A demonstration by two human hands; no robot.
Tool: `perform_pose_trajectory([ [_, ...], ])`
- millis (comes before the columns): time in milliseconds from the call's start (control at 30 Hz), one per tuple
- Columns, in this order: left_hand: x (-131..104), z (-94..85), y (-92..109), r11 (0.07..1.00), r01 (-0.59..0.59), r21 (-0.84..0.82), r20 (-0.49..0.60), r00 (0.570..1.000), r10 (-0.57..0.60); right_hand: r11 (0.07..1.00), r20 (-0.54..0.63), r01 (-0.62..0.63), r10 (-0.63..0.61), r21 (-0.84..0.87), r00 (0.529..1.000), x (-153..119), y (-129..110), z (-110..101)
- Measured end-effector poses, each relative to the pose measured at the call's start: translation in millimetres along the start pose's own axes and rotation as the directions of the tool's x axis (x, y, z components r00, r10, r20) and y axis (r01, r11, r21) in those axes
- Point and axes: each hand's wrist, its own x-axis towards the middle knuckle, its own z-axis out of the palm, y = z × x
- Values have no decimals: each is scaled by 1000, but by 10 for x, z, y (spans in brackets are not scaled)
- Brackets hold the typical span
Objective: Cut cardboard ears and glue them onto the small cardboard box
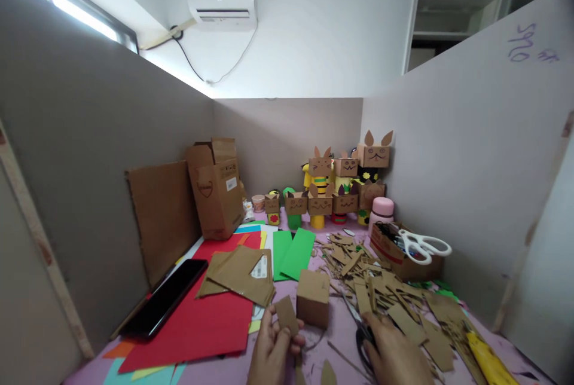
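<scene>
A small rectangular piece of brown cardboard is pinched between the thumb and fingers of my left hand. My right hand is wrapped round the black handles of a pair of scissors, whose blades point up and to the left, slightly apart. Between the hands, just behind them, stands a small cardboard box. Many cardboard scraps lie piled beyond my right hand. A leaf-shaped cardboard piece lies at the bottom edge.
Red paper, green sheets, flat cardboard and a black phone lie left. Cardboard animal figures stand at the back. A box holding white scissors is right, near a pink bottle and yellow tool.
</scene>
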Motion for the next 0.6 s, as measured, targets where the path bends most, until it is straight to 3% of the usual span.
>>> perform_pose_trajectory([
  [67,3,0,37,1000,3,-30,11,1000,-2,984,-75,-38,51,174,996,31,86,7],
  [133,3,5,76,1000,-3,-29,15,1000,4,876,-156,-67,159,477,975,64,138,10],
  [200,-2,12,106,1000,-10,-13,22,1000,11,585,-176,-14,266,811,948,89,126,5],
  [267,-17,21,125,1000,-22,0,16,1000,22,175,-90,37,306,984,948,91,47,-13],
  [367,-47,34,144,999,-49,20,10,999,49,-344,170,-98,185,934,968,44,-143,-82],
  [433,-65,39,157,997,-61,47,39,997,59,-548,310,-225,66,805,949,-3,-263,-149],
  [500,-79,41,169,996,-64,67,77,995,58,-649,378,-274,22,710,926,-42,-343,-211],
  [600,-95,41,169,995,-64,75,119,991,55,-684,387,-279,6,674,922,-62,-373,-248],
])
